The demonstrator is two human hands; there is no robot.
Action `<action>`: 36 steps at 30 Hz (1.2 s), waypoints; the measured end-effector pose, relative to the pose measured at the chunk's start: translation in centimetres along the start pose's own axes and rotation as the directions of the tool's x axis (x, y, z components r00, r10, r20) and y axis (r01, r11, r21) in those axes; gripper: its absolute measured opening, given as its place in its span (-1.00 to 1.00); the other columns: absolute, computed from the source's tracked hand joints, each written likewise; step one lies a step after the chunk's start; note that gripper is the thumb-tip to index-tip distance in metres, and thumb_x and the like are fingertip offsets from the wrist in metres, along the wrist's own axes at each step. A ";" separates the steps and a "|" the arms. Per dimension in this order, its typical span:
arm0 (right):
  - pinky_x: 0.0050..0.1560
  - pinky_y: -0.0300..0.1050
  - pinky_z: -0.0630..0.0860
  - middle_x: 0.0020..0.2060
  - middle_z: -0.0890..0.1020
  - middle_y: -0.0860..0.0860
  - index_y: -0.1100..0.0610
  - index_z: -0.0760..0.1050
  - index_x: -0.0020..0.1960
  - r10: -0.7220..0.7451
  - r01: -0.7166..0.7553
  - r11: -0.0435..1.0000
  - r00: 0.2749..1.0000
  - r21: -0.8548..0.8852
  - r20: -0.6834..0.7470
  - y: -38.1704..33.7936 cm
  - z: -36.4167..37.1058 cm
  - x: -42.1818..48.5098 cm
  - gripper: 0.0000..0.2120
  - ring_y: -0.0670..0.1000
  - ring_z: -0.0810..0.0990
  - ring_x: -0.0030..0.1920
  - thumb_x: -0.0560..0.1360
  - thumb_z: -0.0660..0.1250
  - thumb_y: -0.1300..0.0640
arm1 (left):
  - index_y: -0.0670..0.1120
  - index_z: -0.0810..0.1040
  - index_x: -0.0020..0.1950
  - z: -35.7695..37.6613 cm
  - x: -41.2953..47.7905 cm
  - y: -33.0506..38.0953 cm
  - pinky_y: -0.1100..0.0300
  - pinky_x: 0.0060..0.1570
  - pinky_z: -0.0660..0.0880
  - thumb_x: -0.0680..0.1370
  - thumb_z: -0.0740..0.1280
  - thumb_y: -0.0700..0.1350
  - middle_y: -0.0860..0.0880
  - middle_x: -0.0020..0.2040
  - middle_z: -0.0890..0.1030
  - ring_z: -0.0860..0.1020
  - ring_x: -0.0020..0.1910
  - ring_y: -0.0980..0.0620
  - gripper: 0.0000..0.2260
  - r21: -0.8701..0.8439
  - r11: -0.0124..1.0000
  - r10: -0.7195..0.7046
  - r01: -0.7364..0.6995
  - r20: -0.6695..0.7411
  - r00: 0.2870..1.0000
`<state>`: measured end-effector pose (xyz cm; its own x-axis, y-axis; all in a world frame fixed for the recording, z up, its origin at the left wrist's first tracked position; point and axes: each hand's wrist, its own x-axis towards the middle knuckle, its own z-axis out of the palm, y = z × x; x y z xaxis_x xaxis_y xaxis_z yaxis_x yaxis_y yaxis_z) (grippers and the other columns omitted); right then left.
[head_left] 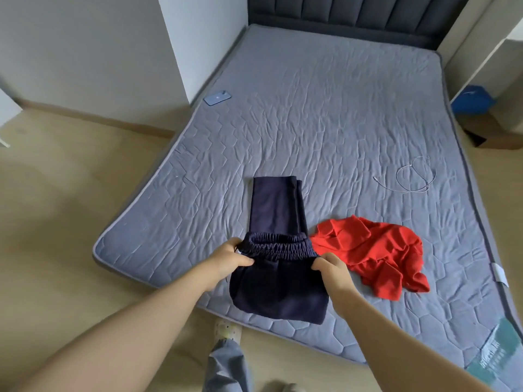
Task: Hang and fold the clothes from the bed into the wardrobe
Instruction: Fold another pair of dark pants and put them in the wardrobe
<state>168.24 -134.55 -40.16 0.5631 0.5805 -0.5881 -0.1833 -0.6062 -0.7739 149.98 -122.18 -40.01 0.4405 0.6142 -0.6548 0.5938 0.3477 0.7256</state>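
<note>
I see my left hand (230,260) and right hand (331,267) each pinching the elastic waistband of the navy trousers (276,210), thumbs on top and fingers curled under the gathered cloth, one hand at each end of the band. The trousers lie on the near part of the bed (325,108). Their legs are laid together and stretch away from me, and the seat part is doubled over and hangs slightly past the mattress edge toward my feet.

Just beside my right hand, touching or nearly touching the waistband, lies a crumpled red garment (376,256), spread loosely over the quilted grey cover. It takes up the space to the right of the trousers. Farther right and beyond it is a thin white cable (410,176), coiled in a loose loop and well apart from both garments. A blue phone (217,97) rests face down at the far left edge of the mattress, near the wall corner.

A dark padded headboard (353,15) closes the far end. On the floor to the right of the bed there is a blue bag (472,99) by a cardboard box (492,134). A white tag (499,274) and a green label (501,352) sit on the mattress's right border. Below the trousers I can see my slippered foot (226,332) on the pale floor.
</note>
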 end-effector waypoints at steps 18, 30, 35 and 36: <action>-0.11 -0.03 0.49 -0.32 0.55 0.09 0.11 0.38 -0.25 0.060 -0.145 0.969 0.923 -0.199 -0.379 -5.9 7.4 30.3 -0.90 0.17 0.56 -0.15 0.42 0.25 0.23 | -0.04 0.52 0.14 -4.7 31.2 6.8 0.26 -0.04 0.33 0.44 0.40 -0.23 0.02 -0.02 0.55 0.50 -0.03 0.04 -0.71 0.065 0.998 -0.014 0.021 -0.115 0.993; -0.01 -0.14 0.50 0.16 0.49 0.04 -0.01 0.33 0.25 -0.097 0.076 0.985 0.987 -0.158 -0.131 0.2 9.7 44.6 -0.63 -0.02 0.54 0.07 0.48 0.24 0.24 | 0.08 0.03 0.52 -1.7 46.8 0.2 0.17 0.29 0.22 0.60 0.17 -0.10 -0.02 0.49 0.21 0.27 0.41 0.00 -0.47 0.291 0.939 0.271 -0.185 -0.291 0.917; 0.40 -0.11 0.16 0.53 -0.04 -0.08 -0.07 0.06 0.51 -0.224 0.335 0.673 0.942 -0.659 0.251 6.3 9.7 39.2 -0.34 -0.06 0.11 0.48 0.50 0.26 0.19 | -0.04 0.18 0.50 1.4 40.9 -5.0 -0.11 0.36 0.24 0.50 0.34 -0.09 -0.09 0.50 0.21 0.20 0.47 -0.11 -0.40 0.828 0.427 0.557 -0.364 0.076 0.827; 0.41 -0.08 0.11 0.53 -0.05 -0.09 -0.09 0.04 0.51 -0.201 0.362 0.590 0.932 -0.722 0.303 7.3 9.8 37.6 -0.36 -0.06 0.05 0.50 0.52 0.23 0.14 | -0.08 0.33 0.43 2.0 39.2 -5.9 -0.12 0.28 0.37 0.42 0.43 -0.08 -0.10 0.43 0.35 0.33 0.40 -0.13 -0.39 0.842 0.320 0.586 -0.433 0.183 0.789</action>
<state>180.21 -111.83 -70.24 0.3176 0.8275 -0.4631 0.6775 -0.5397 -0.4997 165.10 -101.63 -70.40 0.8190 0.5589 -0.1300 0.5665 -0.7515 0.3381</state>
